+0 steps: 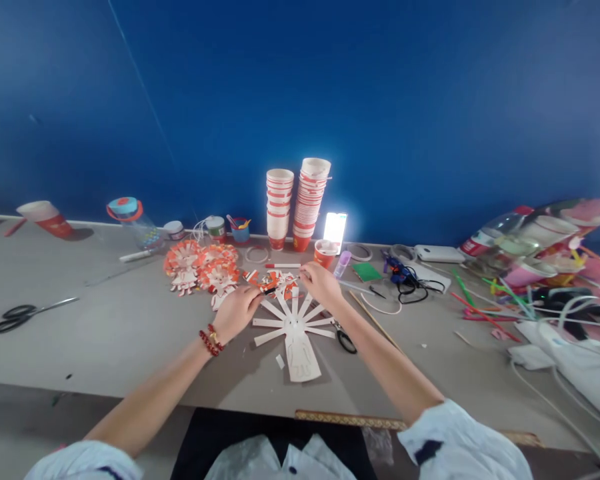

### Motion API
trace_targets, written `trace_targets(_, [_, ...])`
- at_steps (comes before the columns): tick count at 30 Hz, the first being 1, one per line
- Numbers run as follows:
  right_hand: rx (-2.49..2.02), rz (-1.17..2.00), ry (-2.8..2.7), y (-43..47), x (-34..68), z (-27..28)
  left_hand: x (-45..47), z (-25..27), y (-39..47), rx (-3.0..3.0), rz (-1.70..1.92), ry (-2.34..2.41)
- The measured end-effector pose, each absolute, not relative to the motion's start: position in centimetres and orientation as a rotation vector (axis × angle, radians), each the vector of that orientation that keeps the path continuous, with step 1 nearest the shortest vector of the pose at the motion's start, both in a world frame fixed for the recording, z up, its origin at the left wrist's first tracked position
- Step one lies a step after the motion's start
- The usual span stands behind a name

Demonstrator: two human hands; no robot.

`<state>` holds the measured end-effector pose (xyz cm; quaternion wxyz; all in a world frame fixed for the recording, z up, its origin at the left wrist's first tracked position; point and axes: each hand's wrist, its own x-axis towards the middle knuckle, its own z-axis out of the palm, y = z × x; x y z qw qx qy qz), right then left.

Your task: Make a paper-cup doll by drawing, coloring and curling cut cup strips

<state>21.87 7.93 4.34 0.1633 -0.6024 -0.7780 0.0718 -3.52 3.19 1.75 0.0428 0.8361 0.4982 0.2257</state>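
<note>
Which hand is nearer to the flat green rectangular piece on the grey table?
Right. The right hand is left of the flat green rectangular piece, apart from it; the left hand is farther left.

No wording could be read. Farther out at three o'clock, the red label (474,249) on the clear bottle (500,225) appears to carry pale lettering, too blurred to decipher. Near centre, toward three o'clock, the phone screen (335,231) shows washed-out white. Six o'clock: paper cut-out (303,360), faint drawn lines.
</note>
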Motion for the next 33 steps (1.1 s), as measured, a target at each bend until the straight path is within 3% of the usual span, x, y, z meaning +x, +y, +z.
trace_targets(11, [-1.837, 0.156, -2.414, 13.6, 18.0, 4.7, -2.0, 1.7, 4.5, 2.733, 0.580, 1.607])
trace_targets(18, [-1.608, 0.134, -2.429, 8.5, 21.1, 8.7, -1.7, 2.5, 4.4, 2.682, 0.912, 1.586])
trace_targets(21, [-1.225, 0.428, -2.395, 5.0, 22.5, 9.5, -1.8, 3.9, 3.4, 2.700, 1.042, 1.481])
trace_targets(26, [-1.012, 1.071, -1.783, 0.6, 21.9, 10.0, -0.5, 5.7, 1.8, 2.762, 0.793, 1.223])
trace_targets(33, [-0.871, 1.360, -1.486, -0.9, 19.5, 9.4, 1.3, 7.2, -0.3, 2.664, 0.800, 1.022])
